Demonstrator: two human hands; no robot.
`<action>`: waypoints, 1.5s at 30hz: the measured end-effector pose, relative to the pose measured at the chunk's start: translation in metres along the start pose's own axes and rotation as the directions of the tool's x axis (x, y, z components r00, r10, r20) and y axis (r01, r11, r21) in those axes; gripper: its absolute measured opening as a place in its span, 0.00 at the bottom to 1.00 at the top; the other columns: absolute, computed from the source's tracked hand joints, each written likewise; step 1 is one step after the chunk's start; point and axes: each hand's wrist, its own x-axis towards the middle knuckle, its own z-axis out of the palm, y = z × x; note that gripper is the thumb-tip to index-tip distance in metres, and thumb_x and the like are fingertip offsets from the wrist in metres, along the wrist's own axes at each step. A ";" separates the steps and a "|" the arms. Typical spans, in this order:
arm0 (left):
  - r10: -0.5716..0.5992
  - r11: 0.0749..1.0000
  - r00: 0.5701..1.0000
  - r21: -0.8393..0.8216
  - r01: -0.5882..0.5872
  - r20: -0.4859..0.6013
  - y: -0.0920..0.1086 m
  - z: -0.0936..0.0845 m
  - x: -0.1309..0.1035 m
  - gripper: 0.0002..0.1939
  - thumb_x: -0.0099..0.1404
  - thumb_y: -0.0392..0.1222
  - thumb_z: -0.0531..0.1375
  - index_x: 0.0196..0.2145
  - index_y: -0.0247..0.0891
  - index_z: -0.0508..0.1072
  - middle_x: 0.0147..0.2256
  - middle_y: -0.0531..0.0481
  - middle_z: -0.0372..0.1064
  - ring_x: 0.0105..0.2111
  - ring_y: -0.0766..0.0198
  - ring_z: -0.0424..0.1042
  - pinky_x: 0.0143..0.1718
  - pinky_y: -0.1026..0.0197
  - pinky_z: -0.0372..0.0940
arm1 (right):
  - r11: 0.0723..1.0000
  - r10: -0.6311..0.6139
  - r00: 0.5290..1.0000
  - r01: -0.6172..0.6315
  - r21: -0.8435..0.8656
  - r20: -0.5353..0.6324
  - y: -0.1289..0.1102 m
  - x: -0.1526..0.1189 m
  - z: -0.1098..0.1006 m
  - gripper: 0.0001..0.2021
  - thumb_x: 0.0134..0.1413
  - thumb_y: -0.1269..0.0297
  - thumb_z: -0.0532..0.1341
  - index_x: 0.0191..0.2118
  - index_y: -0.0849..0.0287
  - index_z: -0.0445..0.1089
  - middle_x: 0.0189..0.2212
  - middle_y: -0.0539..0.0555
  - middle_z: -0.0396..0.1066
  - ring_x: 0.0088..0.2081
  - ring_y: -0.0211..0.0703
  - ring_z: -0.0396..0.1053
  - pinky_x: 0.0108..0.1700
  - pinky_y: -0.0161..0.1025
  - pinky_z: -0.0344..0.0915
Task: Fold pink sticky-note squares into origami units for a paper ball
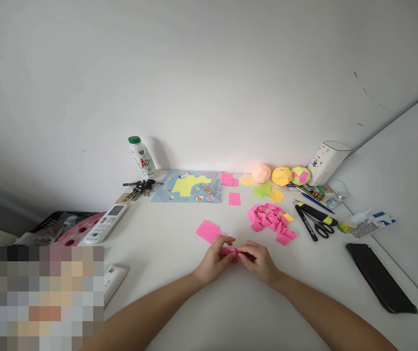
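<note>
White, smooth tabletop. Curved openwork cluster of folded bright-pink paper units, lying beyond the right hand. Bare left hand, fingers curled. Bare right hand, fingertips drawn together. Flat bright-pink paper sheets, just beyond the left hand. Small creased piece of pink paper, between both hands: left part gripped by left thumb and fingers, right end pinched by right fingertips; partly covered.
</note>
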 end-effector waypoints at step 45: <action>-0.138 0.989 0.989 -0.036 0.140 0.059 0.013 0.000 0.001 0.15 0.56 0.51 0.59 0.25 0.35 0.65 0.17 0.54 0.66 0.17 0.68 0.65 0.20 0.65 0.62 | 0.984 0.157 0.982 -0.164 0.068 0.102 -0.005 0.000 -0.003 0.12 0.56 0.60 0.55 0.25 0.60 0.64 0.21 0.47 0.59 0.20 0.33 0.59 0.22 0.31 0.56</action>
